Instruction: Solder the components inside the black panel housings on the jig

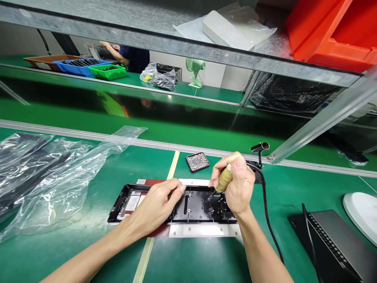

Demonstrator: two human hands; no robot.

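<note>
In my right hand (240, 186) is a corded soldering iron (224, 180) with a yellowish wrapped handle, tilted down over the right part of a black plastic housing (196, 204). Its tip is hard to make out against the dark plastic. My left hand (160, 202) rests across the middle of the housing, thumb and fingers closed together near its far edge; whatever they may hold is too small to tell. The long, shallow housing lies open side up on a white and red fixture (203, 230). Just beyond it sits a small black tray (197, 162) of tiny metallic pieces.
A metal tube holder (260, 147) stands behind my right hand, with the iron's black cord (267, 212) trailing right. Plastic-wrapped parts (55, 173) lie left, a laptop-like black panel (338, 239) right. A metal shelf (118, 33) hangs overhead. A co-worker's arm (113, 52) shows far back.
</note>
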